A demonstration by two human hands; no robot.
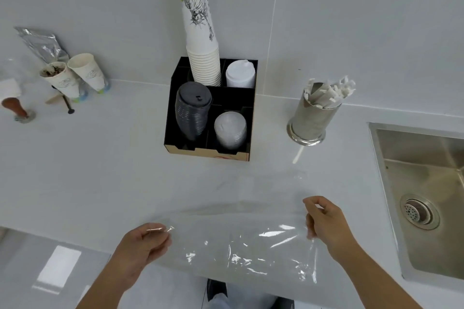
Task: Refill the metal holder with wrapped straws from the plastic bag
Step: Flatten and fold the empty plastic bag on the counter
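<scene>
A clear plastic bag (238,241) is stretched flat between my two hands near the counter's front edge; I see no straws inside it. My left hand (143,251) pinches its left end and my right hand (324,226) pinches its right end. The metal holder (311,120) stands upright at the back right, with several white wrapped straws (331,93) sticking out of its top. One wrapped straw (298,154) lies on the counter just in front of the holder's base.
A black organiser (211,143) with stacked paper cups (200,40) and lids sits at the middle back. A steel sink (421,193) is set in at the right. Paper cups (72,78), a foil pouch (42,42) and a tamper (17,110) stand at the left.
</scene>
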